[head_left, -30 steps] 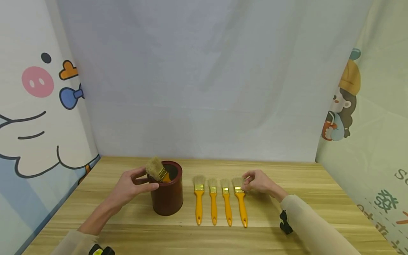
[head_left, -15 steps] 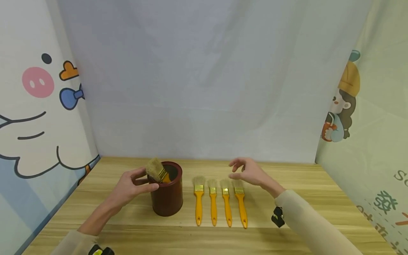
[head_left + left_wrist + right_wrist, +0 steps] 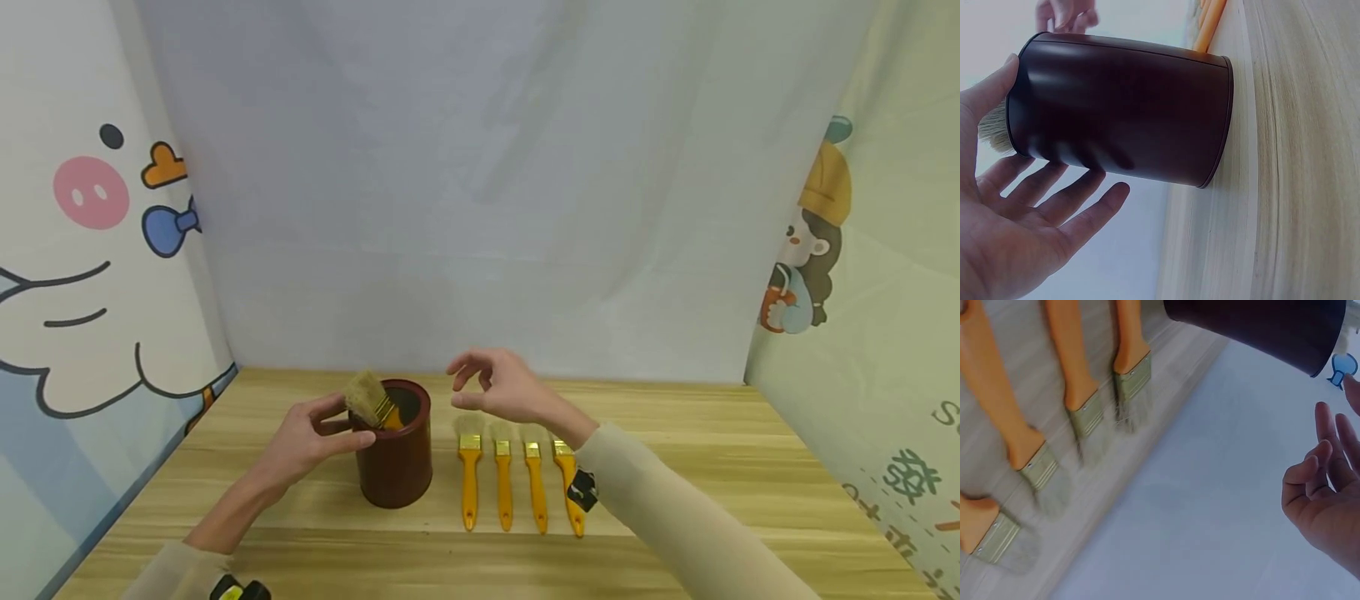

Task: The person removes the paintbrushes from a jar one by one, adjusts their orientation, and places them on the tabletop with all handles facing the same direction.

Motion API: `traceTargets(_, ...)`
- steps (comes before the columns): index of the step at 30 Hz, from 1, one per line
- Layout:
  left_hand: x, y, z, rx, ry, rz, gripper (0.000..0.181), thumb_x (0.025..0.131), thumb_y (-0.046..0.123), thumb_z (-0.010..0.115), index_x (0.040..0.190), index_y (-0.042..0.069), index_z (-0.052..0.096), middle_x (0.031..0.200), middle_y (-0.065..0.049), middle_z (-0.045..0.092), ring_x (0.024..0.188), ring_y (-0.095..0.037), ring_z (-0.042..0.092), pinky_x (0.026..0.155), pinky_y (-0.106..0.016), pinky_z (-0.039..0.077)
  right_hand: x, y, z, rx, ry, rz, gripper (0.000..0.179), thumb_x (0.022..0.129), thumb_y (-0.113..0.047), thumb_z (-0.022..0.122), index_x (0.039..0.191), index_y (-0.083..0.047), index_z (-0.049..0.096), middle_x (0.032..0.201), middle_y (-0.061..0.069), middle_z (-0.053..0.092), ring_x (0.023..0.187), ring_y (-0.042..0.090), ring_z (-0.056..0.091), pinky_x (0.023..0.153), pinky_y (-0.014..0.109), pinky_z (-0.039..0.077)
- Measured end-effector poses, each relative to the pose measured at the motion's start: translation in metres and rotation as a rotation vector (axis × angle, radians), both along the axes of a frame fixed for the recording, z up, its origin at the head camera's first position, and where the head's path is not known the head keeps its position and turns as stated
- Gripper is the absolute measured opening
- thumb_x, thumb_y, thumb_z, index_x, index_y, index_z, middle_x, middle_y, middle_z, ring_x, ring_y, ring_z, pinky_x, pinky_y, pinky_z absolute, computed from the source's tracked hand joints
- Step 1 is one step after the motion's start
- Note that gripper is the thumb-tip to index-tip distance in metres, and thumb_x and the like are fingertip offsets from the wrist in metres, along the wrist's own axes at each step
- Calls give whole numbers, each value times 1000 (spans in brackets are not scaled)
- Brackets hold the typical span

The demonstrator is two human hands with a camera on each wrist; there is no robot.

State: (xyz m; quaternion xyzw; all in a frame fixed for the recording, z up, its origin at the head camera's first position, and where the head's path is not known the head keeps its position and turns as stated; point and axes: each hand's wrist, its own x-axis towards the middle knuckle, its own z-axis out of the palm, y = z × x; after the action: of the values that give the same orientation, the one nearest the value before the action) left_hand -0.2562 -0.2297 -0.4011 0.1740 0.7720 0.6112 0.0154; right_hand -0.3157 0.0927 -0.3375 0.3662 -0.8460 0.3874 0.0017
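My left hand (image 3: 300, 437) grips a dark red cylindrical pot (image 3: 395, 479) near its rim, thumb on one side and fingers on the other. A wide paintbrush (image 3: 367, 402) leans in the pot, bristles up over the rim, most of its orange handle hidden inside. My right hand (image 3: 510, 390) is raised over the bristle ends of the brush row, holding nothing, with thumb and fingers apart and loosely bent. Several orange-handled paintbrushes (image 3: 469, 479) lie side by side right of the pot, bristles toward the back; my right forearm partly covers the rightmost brush (image 3: 564, 467).
The wooden table (image 3: 480, 567) reaches back to a plain pale curtain (image 3: 465, 208). Printed cloth walls with cartoon figures stand at left and right, close to the table's side edges.
My right hand has moved left and up from beside the rightmost paintbrush, across the row toward the pot. My left hand, the pot and the brushes stay where they were.
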Motion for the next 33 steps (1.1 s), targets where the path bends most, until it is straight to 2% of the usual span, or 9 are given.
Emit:
traceTargets(8,-1,2,-1,32,7,-18,70,96,16,79,157,0,49,153,-28,50,131,-48,58,96,-42,58,-1,-44,8,67,21,26,37,96,-12,80,131,-11,68,115,3,74,71,22,50,64,27,40)
traceTargets(19,0,1,-1,30,22,-22,70,97,15,78,158,1,47,154,-28,50,131,-50,56,94,-39,59,-8,-75,6,101,32,84,46,97,-7,78,140,-10,63,128,5,73,82,21,52,71,27,40)
traceTargets(24,-2,0,-3,21,15,-25,71,97,16,78,159,1,45,155,-28,48,132,-51,55,96,-42,59,-8,-86,5,80,8,100,47,95,-5,80,139,-10,64,129,7,73,85,17,59,75,26,45)
traceTargets(27,-2,0,-3,22,8,-27,71,98,16,77,159,1,45,156,-28,47,133,-51,55,96,-42,59,-6,-90,3,47,-19,104,46,95,-3,79,138,-10,64,129,8,72,101,17,66,84,24,52)
traceTargets(30,-2,0,-3,22,3,-27,71,98,17,78,159,0,45,156,-27,46,133,-51,54,97,-43,58,-4,-92,2,22,-32,107,45,95,-1,78,137,-10,65,127,8,72,115,19,67,94,27,54)
traceTargets(33,-3,0,-3,23,1,-25,69,97,17,78,157,0,48,157,-26,46,134,-51,54,97,-43,58,-2,-92,2,21,-15,112,43,95,0,78,136,-10,66,121,7,72,112,20,66,96,28,55)
